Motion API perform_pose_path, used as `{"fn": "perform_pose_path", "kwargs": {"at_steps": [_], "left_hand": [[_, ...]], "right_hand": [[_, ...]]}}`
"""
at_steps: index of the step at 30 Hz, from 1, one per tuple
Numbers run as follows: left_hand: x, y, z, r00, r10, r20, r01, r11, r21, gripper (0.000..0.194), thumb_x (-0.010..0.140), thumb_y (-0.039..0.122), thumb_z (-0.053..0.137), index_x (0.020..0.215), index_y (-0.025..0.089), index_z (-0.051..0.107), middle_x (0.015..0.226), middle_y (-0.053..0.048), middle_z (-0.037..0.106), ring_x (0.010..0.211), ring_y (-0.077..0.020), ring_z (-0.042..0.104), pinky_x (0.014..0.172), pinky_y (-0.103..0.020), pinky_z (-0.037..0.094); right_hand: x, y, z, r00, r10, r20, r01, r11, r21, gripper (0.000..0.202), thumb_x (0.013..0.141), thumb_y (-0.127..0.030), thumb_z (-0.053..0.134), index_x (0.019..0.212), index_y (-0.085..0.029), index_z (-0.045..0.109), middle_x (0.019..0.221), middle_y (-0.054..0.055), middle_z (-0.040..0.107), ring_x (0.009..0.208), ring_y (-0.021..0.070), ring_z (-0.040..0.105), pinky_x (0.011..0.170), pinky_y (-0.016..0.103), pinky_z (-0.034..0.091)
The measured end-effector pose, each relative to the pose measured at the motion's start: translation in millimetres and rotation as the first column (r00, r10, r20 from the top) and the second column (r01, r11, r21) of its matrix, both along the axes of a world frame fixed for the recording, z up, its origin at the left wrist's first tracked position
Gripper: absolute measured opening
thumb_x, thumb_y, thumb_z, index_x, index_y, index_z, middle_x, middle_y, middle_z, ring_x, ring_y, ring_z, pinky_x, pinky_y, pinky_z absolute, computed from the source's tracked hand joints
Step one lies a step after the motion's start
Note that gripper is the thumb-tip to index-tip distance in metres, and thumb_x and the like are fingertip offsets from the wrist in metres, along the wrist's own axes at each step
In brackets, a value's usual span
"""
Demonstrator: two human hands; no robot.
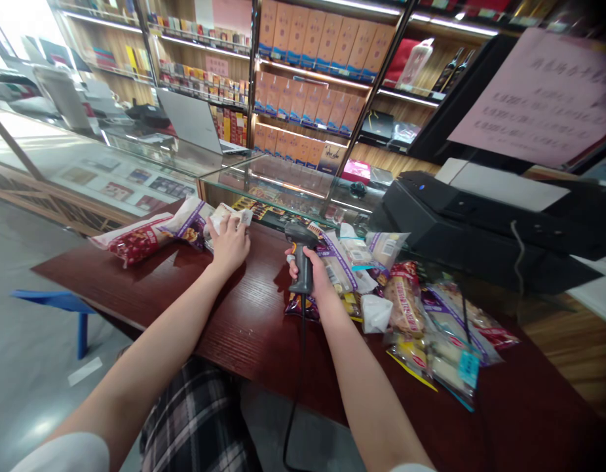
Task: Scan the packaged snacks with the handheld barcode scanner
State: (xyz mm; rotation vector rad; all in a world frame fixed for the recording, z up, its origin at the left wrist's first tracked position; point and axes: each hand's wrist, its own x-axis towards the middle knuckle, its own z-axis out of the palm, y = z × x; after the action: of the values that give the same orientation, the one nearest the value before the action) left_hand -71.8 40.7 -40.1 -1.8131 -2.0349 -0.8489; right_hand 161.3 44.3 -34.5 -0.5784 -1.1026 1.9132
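My right hand (318, 274) is wrapped round the grip of a black barcode scanner (303, 262), its cable hanging down over the table's front edge. To the left, my left hand (228, 241) rests with bent, spread fingers on a white and clear snack package (224, 213); whether it grips the package is hard to tell. Beside that lie a purple and white bag (193, 223) and a red and white bag (135, 244). Right of the scanner, several snack bags are heaped, among them a brown-red bag (405, 305) and a crumpled white piece (376, 313).
The dark red table (253, 328) stands against a glass display counter (283, 180). A black printer (479, 216) is at the right, below a pink paper sign (538, 98). A laptop (189, 121) sits on the counter. A blue stool (61, 301) is at the lower left.
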Motion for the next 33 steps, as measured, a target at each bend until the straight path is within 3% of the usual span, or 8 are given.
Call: {"fn": "perform_pose_path", "kwargs": {"at_steps": [33], "left_hand": [[2.1, -1.6, 3.0, 1.0, -0.013, 0.015, 0.013, 1.0, 0.009, 0.038, 0.092, 0.027, 0.043, 0.121, 0.02, 0.067, 0.142, -0.016, 0.056, 0.148, -0.0349, 0.032, 0.121, -0.068, -0.006]], "right_hand": [[-0.3, -1.6, 3.1, 1.0, -0.01, 0.021, 0.01, 1.0, 0.007, 0.036, 0.089, -0.05, 0.055, 0.092, -0.015, 0.064, 0.049, -0.002, 0.052, 0.043, 0.0123, 0.044, 0.043, 0.024, 0.034]]}}
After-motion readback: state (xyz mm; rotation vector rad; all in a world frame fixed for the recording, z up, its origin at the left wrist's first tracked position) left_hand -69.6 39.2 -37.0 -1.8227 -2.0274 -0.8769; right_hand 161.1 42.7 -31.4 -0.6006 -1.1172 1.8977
